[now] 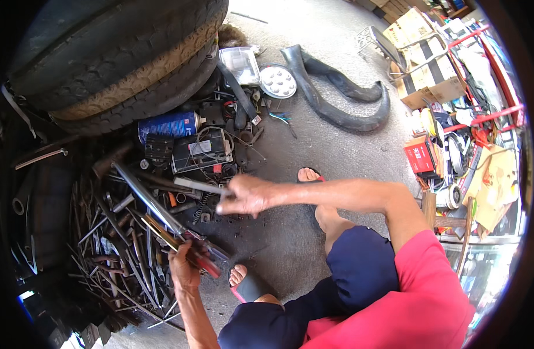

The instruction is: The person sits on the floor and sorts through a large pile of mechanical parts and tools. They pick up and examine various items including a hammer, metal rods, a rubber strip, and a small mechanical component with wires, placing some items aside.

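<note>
My left hand [185, 265] is closed around a bundle of tools at the lower left. In it are a hammer with a bright metal shaft [150, 198], a gold-coloured bar [158, 232] and something with red handles [208, 265], perhaps pliers. The hammer's dark head [112, 162] points up and left. My right hand [248, 195], slightly blurred, grips a flat grey metal piece [198, 185] that points left over the parts on the floor. Beneath and left of both hands lies a large heap of metal rods and tools [134, 261].
Stacked tyres [136, 74] stand at the upper left, near a blue spray can [171, 125] and a black battery-like box [201, 152]. A cut rubber tube [336, 109] lies ahead on the floor. Cardboard boxes [432, 78] and a red-framed rack [489, 118] are at the right.
</note>
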`<state>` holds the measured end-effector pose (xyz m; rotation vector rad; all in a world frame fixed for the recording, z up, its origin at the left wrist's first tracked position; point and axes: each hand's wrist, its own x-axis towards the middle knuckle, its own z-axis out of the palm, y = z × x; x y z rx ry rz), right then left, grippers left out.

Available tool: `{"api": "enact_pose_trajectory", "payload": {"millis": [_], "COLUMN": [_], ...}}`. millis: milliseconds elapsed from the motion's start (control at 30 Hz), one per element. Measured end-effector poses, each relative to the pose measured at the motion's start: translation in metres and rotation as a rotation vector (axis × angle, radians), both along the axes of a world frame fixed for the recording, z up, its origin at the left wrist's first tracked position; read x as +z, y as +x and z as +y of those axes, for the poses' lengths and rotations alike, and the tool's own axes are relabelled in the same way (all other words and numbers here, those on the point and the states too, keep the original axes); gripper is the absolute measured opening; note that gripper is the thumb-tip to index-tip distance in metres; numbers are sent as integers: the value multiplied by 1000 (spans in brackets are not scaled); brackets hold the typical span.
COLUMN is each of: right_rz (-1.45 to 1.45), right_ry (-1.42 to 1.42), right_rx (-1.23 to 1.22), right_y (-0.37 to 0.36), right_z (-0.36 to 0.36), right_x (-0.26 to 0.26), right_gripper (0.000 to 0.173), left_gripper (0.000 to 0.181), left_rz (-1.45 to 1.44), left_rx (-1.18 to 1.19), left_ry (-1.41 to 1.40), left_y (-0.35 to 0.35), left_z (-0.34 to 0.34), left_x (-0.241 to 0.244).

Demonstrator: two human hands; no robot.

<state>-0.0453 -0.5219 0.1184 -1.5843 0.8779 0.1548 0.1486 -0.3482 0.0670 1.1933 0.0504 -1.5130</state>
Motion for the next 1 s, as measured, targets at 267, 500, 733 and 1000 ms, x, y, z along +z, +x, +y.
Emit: {"api": "enact_pose_trajectory", "payload": {"millis": [267,500,733,1000], "right_rz": [195,340,457,425], "right_ry": [-739,-871,-1008,-841], "right_rx": [-145,-606,-604,-408], "right_y": [-103,-146,-174,-184], "right_z": [-113,-247,-327,-334], "right_x": [-73,-89,-123,-119], "right_gripper": [33,25,29,32], "left_gripper": [19,34,36,30], "left_rz": [-571,-1292,-1754,-1453], "left_rx": [86,-62,-594,-813], "left_ry": [104,343,179,214], "left_y": [43,115,28,-79], "left_z": [-58,-80,-99,-71], "left_x": [31,-3,40,62]}}
